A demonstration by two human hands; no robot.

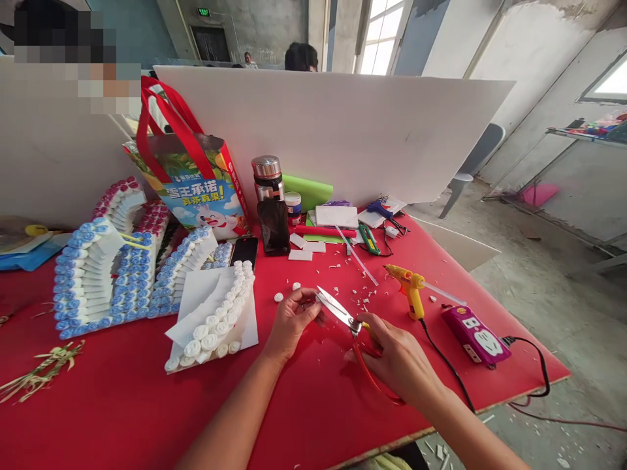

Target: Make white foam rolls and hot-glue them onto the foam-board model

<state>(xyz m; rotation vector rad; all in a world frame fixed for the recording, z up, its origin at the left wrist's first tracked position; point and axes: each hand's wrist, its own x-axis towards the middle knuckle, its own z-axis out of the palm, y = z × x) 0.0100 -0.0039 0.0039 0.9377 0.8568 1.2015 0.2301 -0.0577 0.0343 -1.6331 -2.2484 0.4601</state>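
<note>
My right hand (399,358) grips red-handled scissors (343,313) with their blades open, pointing up-left. My left hand (291,320) is pinched at the blade tips, holding a small piece too tiny to make out. Both hands hover over the red table (122,398). Two small white foam rolls (287,292) lie just beyond my left hand. To its left sits a white foam model (215,320) lined with white rolls.
A yellow glue gun (410,287) and a purple power strip (476,336) lie at right, cord trailing off the table edge. Blue-and-white and pink foam models (108,274), a red bag (196,176), a flask (267,176), a phone (273,225) and white scraps lie behind. A white board (333,130) backs the table.
</note>
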